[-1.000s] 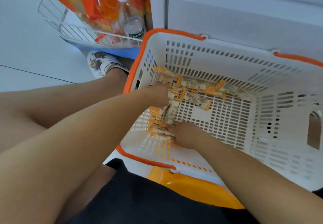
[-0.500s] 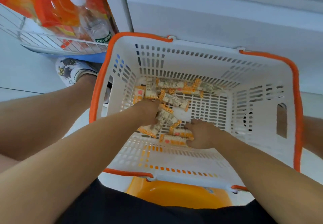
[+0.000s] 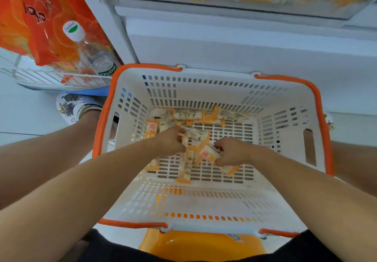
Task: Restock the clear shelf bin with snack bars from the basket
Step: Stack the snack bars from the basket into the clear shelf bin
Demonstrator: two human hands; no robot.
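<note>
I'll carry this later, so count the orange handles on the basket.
2. The left handle lies along the left rim of the basket; the right handle lies along its right rim. Both are folded down, and none looks hidden.

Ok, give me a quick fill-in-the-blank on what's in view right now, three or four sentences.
1. Both hands, the left hand and the right hand, are inside the white ____ with the orange rim.
2. The snack bars lie on the basket's ____.
3. The water bottle stands in a ____ rack at the left.
4. Each hand grips ____.

Missing: basket; floor; wire; snack bars
</note>
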